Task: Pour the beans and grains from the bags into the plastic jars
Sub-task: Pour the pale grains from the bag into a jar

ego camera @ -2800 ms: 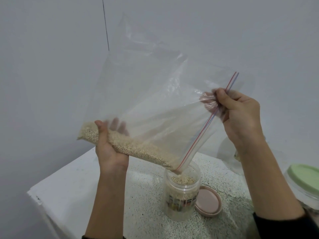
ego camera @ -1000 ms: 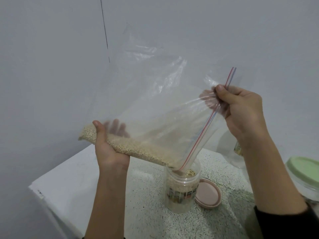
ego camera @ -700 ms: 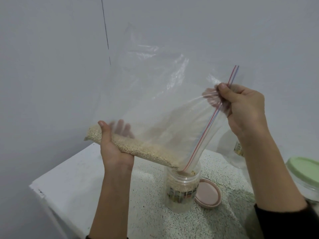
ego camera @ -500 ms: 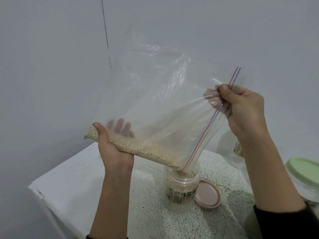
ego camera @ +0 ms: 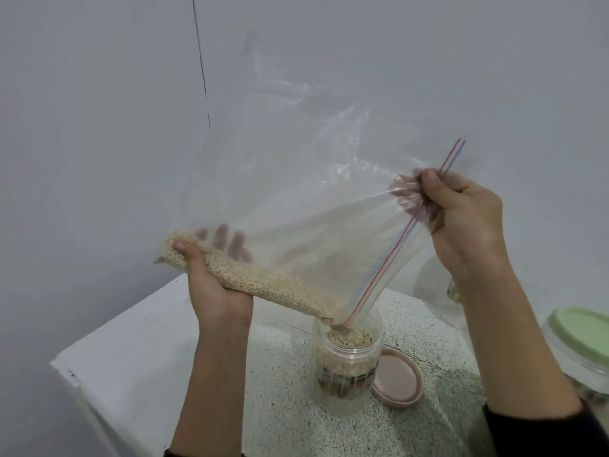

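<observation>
Two hands hold a large clear plastic zip bag (ego camera: 296,192) tilted above the speckled white counter (ego camera: 280,407). The left hand (ego camera: 214,285) grasps the bag from below, where the pale small grains (ego camera: 250,282) lie. The right hand (ego camera: 461,212) pinches the bag at its red and blue zip strip (ego camera: 395,249). The lowest corner of the bag reaches into the mouth of a clear round plastic jar (ego camera: 346,367), which is nearly full of grains. A pink round lid (ego camera: 397,380) lies just beside this jar. A second clear jar with a green lid (ego camera: 580,344) stands at the right edge.
</observation>
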Tool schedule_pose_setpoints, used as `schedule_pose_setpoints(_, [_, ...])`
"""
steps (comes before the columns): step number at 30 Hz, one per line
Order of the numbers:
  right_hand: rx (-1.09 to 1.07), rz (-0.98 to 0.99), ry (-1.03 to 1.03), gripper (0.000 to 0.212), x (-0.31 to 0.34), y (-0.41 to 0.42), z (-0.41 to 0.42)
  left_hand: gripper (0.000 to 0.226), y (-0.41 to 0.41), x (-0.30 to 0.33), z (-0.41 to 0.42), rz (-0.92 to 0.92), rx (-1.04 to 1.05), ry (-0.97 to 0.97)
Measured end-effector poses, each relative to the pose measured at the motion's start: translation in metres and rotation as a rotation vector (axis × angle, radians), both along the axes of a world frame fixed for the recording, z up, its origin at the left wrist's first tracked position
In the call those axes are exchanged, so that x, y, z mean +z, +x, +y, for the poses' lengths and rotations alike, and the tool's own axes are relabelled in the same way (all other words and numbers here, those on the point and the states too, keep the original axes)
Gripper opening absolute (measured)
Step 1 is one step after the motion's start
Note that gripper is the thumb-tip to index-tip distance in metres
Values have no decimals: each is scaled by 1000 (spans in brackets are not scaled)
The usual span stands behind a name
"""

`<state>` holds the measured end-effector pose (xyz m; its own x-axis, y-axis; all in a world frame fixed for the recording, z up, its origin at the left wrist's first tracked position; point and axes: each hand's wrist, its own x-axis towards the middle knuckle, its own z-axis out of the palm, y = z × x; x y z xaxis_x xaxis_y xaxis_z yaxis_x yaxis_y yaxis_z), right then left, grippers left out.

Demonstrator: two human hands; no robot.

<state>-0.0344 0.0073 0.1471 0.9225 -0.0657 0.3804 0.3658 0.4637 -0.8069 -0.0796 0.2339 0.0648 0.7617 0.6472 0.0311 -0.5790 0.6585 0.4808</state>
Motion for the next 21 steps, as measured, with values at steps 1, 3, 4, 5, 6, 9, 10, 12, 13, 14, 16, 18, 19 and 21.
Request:
schedule_pose_setpoints(1, [2, -10, 3, 11, 0, 0, 0, 31, 0, 1, 1, 0, 3, 18])
schedule_pose_setpoints(3, [5, -34, 3, 12, -1, 1, 1, 32, 1, 3, 2, -3, 13, 49])
schedule_pose_setpoints(4, [13, -46, 2, 13, -1, 1, 1, 32, 2, 4, 3, -1, 19, 58])
schedule_pose_setpoints(5, [25, -54, -1, 13, 0, 0, 1, 32, 2, 3, 4, 2, 26, 62])
schedule_pose_setpoints(6, [33, -61, -3, 14, 0, 0, 2, 32, 3, 3, 5, 5, 30, 63])
schedule_pose_setpoints(9, [33, -68, -4, 14, 1, 1, 2, 31, 5, 3, 6, 11, 31, 53])
schedule_pose_setpoints(10, [33, -68, -2, 14, 1, 1, 3, 31, 6, 3, 6, 11, 30, 47])
schedule_pose_setpoints(12, [30, -67, -2, 14, 0, 1, 3, 31, 7, 4, 6, 11, 26, 44])
schedule_pose_setpoints(13, [24, -68, 0, 14, 0, 2, 3, 30, 7, 4, 5, 11, 23, 45])
schedule_pose_setpoints(14, [18, -69, 1, 14, 0, 2, 3, 30, 8, 5, 4, 10, 23, 46])
schedule_pose_setpoints(16, [9, -70, -4, 14, 1, 2, 1, 30, 8, 4, 3, 10, 25, 46])
schedule_pose_setpoints(18, [7, -76, -12, 13, 2, 3, 0, 29, 8, 3, 1, 12, 22, 44])
schedule_pose_setpoints(19, [-2, -82, -15, 13, 3, 3, 0, 29, 9, 2, 0, 15, 17, 43])
schedule_pose_setpoints(21, [-19, -90, -18, 12, 3, 3, -1, 30, 9, 0, -1, 23, 11, 39])
